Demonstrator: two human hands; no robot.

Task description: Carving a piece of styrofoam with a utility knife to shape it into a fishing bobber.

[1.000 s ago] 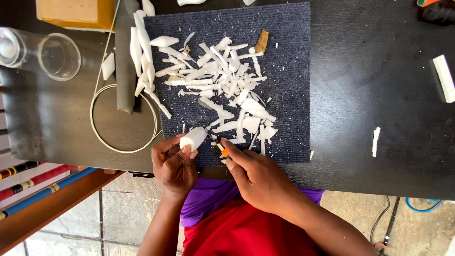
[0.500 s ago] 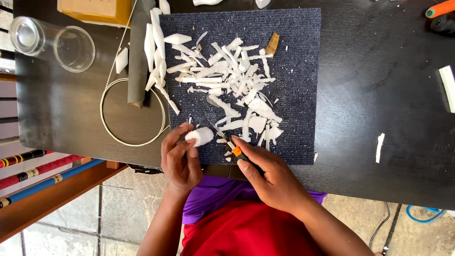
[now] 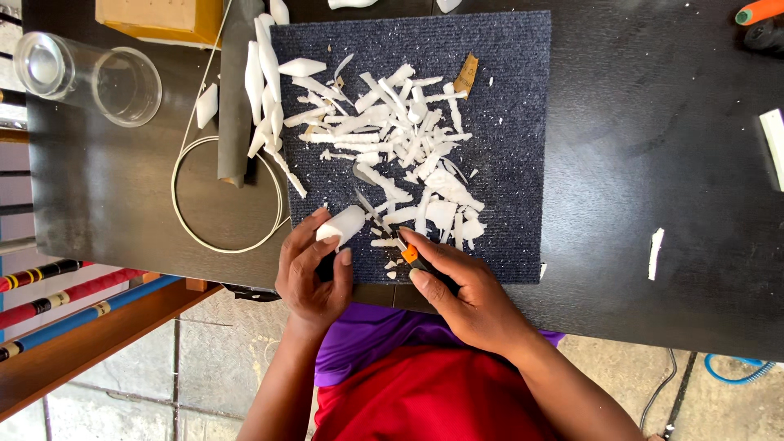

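At the far left a clear plastic cup [image 3: 90, 75] lies on its side on the black table [image 3: 653, 122], with nothing visible inside it. Just right of it a white ring of cord [image 3: 181, 220] lies flat, and a cardboard box [image 3: 159, 20] sits at the table's far edge. A dark grey mat [image 3: 514, 98] follows, strewn with white shavings [image 3: 400, 139].

At the mat's near left corner, the left hand [image 3: 310, 273] curls around a white block [image 3: 341, 224], fingers closed on it and its tip pointing onto the mat. Just to the right, the right hand [image 3: 465, 290] grips a knife [image 3: 406, 251] with an orange slider, thumb and forefinger pinched along the handle and the blade angled toward the block; whether they touch cannot be told. Both forearms come up from the bottom edge.
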